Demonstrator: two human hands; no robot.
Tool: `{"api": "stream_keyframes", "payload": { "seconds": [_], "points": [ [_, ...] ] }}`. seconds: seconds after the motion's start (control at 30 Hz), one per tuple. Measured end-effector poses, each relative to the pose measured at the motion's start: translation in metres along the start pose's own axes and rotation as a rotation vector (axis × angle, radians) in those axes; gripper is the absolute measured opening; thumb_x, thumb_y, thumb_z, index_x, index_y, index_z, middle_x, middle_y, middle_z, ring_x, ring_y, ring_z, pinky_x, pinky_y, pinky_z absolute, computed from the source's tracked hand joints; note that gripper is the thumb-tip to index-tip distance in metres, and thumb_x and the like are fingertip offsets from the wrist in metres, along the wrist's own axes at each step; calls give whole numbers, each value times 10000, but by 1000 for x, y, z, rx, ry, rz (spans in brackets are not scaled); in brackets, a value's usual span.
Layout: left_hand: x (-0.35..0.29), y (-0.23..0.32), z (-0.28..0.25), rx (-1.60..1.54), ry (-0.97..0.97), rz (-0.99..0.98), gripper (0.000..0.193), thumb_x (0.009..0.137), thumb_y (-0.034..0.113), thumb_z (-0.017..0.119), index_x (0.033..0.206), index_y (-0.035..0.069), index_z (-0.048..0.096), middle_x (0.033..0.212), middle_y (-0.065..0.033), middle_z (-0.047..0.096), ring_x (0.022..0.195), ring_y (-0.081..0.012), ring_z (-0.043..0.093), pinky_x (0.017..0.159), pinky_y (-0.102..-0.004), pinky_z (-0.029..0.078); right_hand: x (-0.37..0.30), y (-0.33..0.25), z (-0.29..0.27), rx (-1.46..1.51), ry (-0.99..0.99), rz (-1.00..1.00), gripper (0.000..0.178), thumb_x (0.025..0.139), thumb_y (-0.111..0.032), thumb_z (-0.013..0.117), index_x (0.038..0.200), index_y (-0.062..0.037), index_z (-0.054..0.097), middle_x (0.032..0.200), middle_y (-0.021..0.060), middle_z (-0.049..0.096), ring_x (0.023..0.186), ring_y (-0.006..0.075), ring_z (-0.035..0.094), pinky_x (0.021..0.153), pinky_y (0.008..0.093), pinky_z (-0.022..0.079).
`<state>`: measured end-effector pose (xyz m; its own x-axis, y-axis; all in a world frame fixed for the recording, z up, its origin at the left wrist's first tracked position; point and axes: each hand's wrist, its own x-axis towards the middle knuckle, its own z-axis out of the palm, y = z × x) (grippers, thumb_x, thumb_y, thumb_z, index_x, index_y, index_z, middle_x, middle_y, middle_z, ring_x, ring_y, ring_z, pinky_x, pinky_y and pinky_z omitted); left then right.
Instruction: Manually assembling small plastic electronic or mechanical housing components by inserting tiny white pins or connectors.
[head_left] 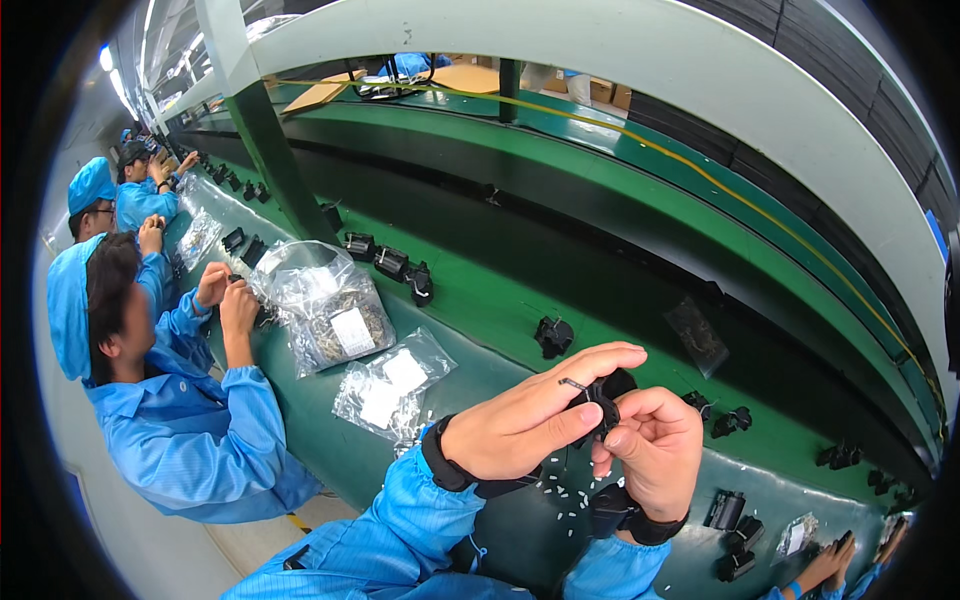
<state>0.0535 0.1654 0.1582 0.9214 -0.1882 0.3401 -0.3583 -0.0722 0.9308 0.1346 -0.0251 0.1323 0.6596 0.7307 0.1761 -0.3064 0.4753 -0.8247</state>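
While the left hand [530, 420] grips a black component [606, 392] between its thumb and nearly straight fingers, the right hand [660, 450] has its thumb and fingertips drawn together at the component's lower right side; cannot tell whether they pinch its edge or a small piece. The component is held up above the counter [400, 490]. Clock positions below are as seen in view, component at centre.

Both wrists carry black bands [648, 522]. At 6 to 7 o'clock, near the wrists: small white pieces [565, 503], scattered on the counter. At 11 o'clock, nearby: one similar black unit [553, 337]. At 3 o'clock: two more units [733, 421]. Between 4 and 5: a cluster of black units [725, 509], with a small clear bag [797, 537] beside it.

At 9 o'clock: a clear bag with white labels [404, 371]; just beyond it, a larger filled bag [335, 320]. At 10: a row of black units [391, 263]. At 2: a flat clear bag [697, 336] on a dark strip [600, 255].

Farther out at 9 o'clock: a co-worker in blue cap and coat [190, 430], hands raised around a small dark object. At 4: another person's hands [828, 566].
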Motion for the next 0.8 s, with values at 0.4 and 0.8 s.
{"api": "stream_keyframes", "payload": {
  "seconds": [0.4,0.8],
  "points": [
    [-4,-11,3,33,-56,129,542,1032,186,564,1506,-39,428,1592,-238,376,1490,-362,368,1210,-455,288,-7,4,-3,-80,-39,-67,233,851,87,795,1044,92,665,922,176,740,773,200,741,601,292,617],
    [-2,-11,4,31,27,115,358,1064,187,527,1364,-6,507,1493,-230,439,1370,-301,444,1142,-431,348,-9,-8,5,-123,27,71,178,911,84,730,1082,104,686,912,197,748,731,211,750,582,294,631]
  ]
}}
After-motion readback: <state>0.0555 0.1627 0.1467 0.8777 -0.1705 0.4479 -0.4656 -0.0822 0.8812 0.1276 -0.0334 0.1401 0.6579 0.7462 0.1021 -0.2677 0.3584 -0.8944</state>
